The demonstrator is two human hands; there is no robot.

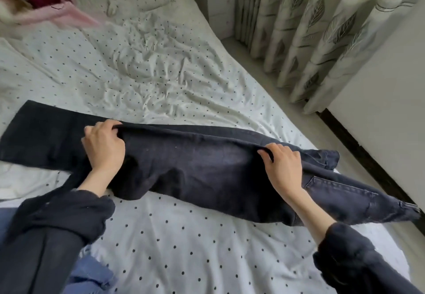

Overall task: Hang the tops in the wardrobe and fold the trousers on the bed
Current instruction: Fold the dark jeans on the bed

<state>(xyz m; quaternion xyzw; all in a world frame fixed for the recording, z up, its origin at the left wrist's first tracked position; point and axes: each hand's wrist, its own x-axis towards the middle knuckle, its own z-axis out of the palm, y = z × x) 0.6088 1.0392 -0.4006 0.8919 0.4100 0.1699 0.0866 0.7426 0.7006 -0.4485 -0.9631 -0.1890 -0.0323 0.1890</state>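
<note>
Right now you have the dark trousers stretched across the polka-dot bed, hems off to the left, waistband and pockets at the right, close to the mattress edge. Your left hand has its fingers curled over the far edge of the leg, bunching cloth under them, and your right hand pinches the same far edge nearer the seat, thumb tucked under the fold. Both grips look shallow, so if you lift or flip from here, you may catch only the upper leg, and the lower one could stay behind and leave the fold crooked. The waistband end already hangs near the side of the bed; a pull toward the right could let its weight drag the whole pair onto the floor. The sheet beneath is rumpled, so sliding the denim may gather it and spoil a flat crease. A pink garment lies well apart near the head of the bed, blurred; what kind it is cannot be told.
</note>
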